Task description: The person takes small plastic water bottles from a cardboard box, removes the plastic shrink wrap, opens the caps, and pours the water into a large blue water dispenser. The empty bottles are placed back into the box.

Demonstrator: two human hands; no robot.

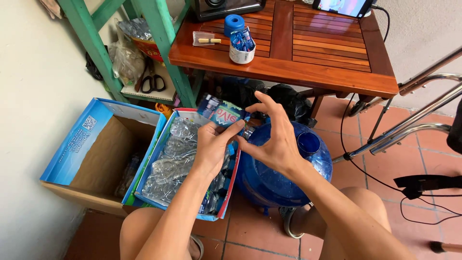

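big blue jug [269, 178]: it stands on the tile floor right under both hands, mouth open at the top. a knock from an arm might tip or roll it, i think.
box of squashed bottles [180, 163]: it sits just left of the jug, already piled high. one more bottle could slide off the heap.
empty brown box [96, 159]: open, beside the full one, near the wall.
left hand [211, 149]: fingers closed around the clear bottle [230, 126] from below, thumb on its side.
right hand [276, 139]: fingers bent, tips pinching at the bottle's label [222, 114], which looks partly lifted.
bottle: held up over the full box and the jug. thin plastic is slippery, so it may pop out of the grip.
label: it may tear and leave bits stuck on.
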